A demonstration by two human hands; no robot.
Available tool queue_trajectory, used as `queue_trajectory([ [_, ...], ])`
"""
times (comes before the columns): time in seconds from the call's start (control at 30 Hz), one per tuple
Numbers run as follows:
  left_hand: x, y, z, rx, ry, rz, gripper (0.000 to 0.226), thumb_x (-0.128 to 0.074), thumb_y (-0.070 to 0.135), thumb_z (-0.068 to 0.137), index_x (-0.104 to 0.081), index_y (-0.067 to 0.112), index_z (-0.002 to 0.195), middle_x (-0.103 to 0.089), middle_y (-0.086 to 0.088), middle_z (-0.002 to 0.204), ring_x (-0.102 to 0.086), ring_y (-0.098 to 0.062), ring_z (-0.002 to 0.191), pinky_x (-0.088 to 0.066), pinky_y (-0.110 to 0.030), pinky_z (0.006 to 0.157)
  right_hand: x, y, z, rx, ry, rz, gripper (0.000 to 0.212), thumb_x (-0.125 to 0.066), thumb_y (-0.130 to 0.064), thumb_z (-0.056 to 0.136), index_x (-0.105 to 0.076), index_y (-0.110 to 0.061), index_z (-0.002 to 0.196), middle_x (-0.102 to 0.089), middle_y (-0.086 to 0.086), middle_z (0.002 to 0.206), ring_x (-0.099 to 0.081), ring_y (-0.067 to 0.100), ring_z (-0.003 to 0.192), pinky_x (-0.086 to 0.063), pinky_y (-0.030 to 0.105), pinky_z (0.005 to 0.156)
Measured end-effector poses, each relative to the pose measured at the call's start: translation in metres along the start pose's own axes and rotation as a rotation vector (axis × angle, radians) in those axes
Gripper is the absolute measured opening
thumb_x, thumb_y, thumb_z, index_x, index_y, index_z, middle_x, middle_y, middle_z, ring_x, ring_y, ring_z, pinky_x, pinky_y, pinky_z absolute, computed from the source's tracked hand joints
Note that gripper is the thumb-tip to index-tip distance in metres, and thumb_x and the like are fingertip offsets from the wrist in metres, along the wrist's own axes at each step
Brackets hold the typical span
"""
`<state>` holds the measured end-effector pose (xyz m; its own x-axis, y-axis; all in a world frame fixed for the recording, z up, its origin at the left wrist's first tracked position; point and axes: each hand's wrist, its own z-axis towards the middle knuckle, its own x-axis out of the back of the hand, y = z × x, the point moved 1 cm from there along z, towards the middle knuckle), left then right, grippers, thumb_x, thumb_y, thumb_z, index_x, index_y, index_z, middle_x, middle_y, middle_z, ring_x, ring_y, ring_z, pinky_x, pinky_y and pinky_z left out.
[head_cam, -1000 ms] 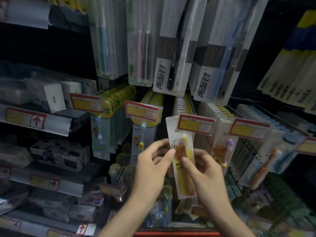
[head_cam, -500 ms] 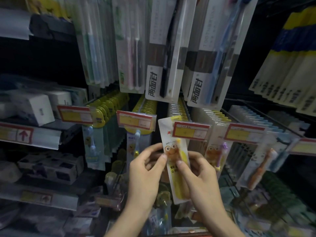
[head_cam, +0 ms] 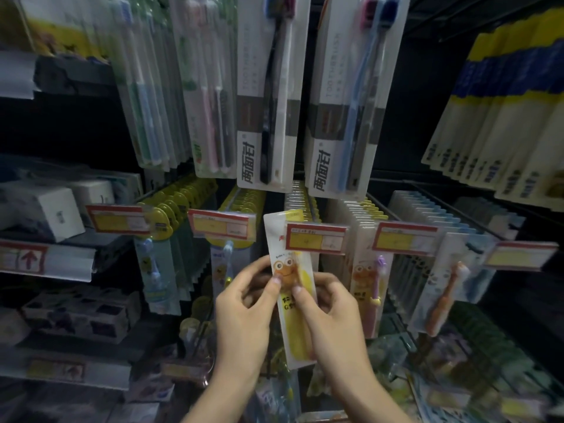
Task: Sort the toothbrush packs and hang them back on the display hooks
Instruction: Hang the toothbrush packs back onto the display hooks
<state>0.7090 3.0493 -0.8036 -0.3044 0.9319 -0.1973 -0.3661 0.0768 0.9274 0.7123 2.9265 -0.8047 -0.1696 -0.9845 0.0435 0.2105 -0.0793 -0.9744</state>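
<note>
Your left hand (head_cam: 244, 312) and right hand (head_cam: 331, 319) both pinch the yellow toothbrush pack (head_cam: 297, 300) upright, its top just behind the red price tag (head_cam: 316, 238)

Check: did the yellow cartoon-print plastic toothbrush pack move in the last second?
Yes, slightly up. The yellow toothbrush pack has risen: its top now pokes above the red-bordered yellow price tag; a second ago it did not.
</note>
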Motion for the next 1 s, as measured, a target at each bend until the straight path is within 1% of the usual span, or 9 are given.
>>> queue_trajectory([
  [0.1, -0.001, 0.002, -0.001, 0.018, 0.02, -0.011, 0.031, -0.07, 0.001, 0.095, -0.076, 0.025, 0.114, -0.081, 0.014, 0.097, -0.077, -0.003, 0.09, -0.057, -0.014, 0.073, -0.002, 0.002, -0.002, -0.004, 0.038, -0.013, 0.009, -0.076, -0.019, 0.094, -0.071, -0.025, 0.097, -0.081, -0.009, 0.094, -0.077, 0.008, 0.089, -0.063, 0.04, 0.084],
  [0.23, 0.001, -0.001, -0.005, 0.029, 0.013, 0.034, 0.032, -0.072, 0.002, 0.093, -0.075, 0.029, 0.11, -0.08, 0.019, 0.095, -0.076, 0.0, 0.09, -0.056, -0.012, 0.073, -0.001, 0.007, -0.005, -0.031, 0.06, -0.077, 0.01, -0.08, -0.026, 0.091, -0.069, -0.025, 0.093, -0.08, -0.013, 0.088, -0.077, 0.004, 0.083, -0.064, 0.042, 0.083],
  [0.4, 0.0, -0.01, -0.007, 0.068, -0.005, 0.072, 0.033, -0.074, 0.004, 0.092, -0.076, 0.034, 0.107, -0.081, 0.015, 0.096, -0.076, -0.004, 0.093, -0.058, -0.016, 0.076, 0.003, 0.013, -0.01, -0.065, 0.088, -0.082, 0.012, -0.08, -0.025, 0.089, -0.068, -0.024, 0.091, -0.079, -0.016, 0.084, -0.076, 0.001, 0.077, -0.064, 0.041, 0.083],
  [0.53, -0.004, -0.006, -0.006, 0.036, -0.033, 0.111, 0.034, -0.072, 0.003, 0.093, -0.075, 0.034, 0.106, -0.08, 0.017, 0.095, -0.076, -0.003, 0.09, -0.057, -0.015, 0.074, 0.006, 0.015, -0.007, -0.037, 0.089, -0.105, 0.011, -0.077, -0.024, 0.092, -0.068, -0.029, 0.092, -0.079, -0.017, 0.089, -0.076, 0.003, 0.085, -0.063, 0.044, 0.086],
  [0.6, -0.004, -0.004, -0.008, 0.012, -0.02, 0.195, 0.03, -0.072, 0.009, 0.095, -0.075, 0.036, 0.108, -0.079, 0.019, 0.095, -0.075, 0.0, 0.089, -0.059, -0.017, 0.075, 0.007, 0.018, -0.005, 0.001, 0.094, -0.134, 0.011, -0.073, -0.025, 0.094, -0.066, -0.034, 0.095, -0.079, -0.013, 0.094, -0.075, 0.006, 0.09, -0.062, 0.048, 0.087],
  [0.73, 0.005, 0.007, -0.017, -0.193, 0.081, 0.599, 0.017, -0.069, 0.04, 0.096, -0.071, 0.039, 0.112, -0.072, 0.016, 0.095, -0.069, -0.002, 0.085, -0.06, -0.029, 0.075, 0.008, 0.025, -0.002, 0.026, 0.101, -0.158, 0.005, -0.065, -0.04, 0.097, -0.062, -0.037, 0.099, -0.076, -0.008, 0.094, -0.072, 0.012, 0.094, -0.061, 0.049, 0.085],
  [0.83, 0.003, 0.03, -0.019, -0.248, 0.047, 0.439, 0.016, -0.068, 0.037, 0.098, -0.071, 0.036, 0.113, -0.071, 0.011, 0.088, -0.069, -0.006, 0.075, -0.058, -0.028, 0.064, 0.009, 0.029, -0.005, 0.032, 0.089, -0.159, 0.008, -0.063, -0.044, 0.098, -0.061, -0.036, 0.101, -0.074, -0.007, 0.094, -0.07, 0.013, 0.093, -0.061, 0.05, 0.084],
  [0.93, -0.005, 0.048, -0.015, -0.179, -0.038, 0.214, 0.013, -0.067, 0.026, 0.099, -0.072, 0.026, 0.112, -0.074, 0.004, 0.086, -0.068, -0.009, 0.063, -0.053, -0.026, 0.05, 0.012, 0.028, -0.009, 0.033, 0.091, -0.147, 0.007, -0.063, -0.042, 0.099, -0.064, -0.035, 0.1, -0.075, -0.006, 0.089, -0.071, 0.009, 0.083, -0.062, 0.051, 0.079],
  [1.0, -0.006, 0.054, -0.013, -0.126, -0.085, 0.107, 0.011, -0.067, 0.023, 0.1, -0.074, 0.019, 0.108, -0.075, 0.0, 0.087, -0.067, -0.015, 0.064, -0.049, -0.029, 0.047, 0.015, 0.026, -0.01, 0.033, 0.093, -0.134, 0.009, -0.065, -0.044, 0.098, -0.065, -0.035, 0.097, -0.075, -0.006, 0.085, -0.072, 0.011, 0.077, -0.063, 0.052, 0.074],
])
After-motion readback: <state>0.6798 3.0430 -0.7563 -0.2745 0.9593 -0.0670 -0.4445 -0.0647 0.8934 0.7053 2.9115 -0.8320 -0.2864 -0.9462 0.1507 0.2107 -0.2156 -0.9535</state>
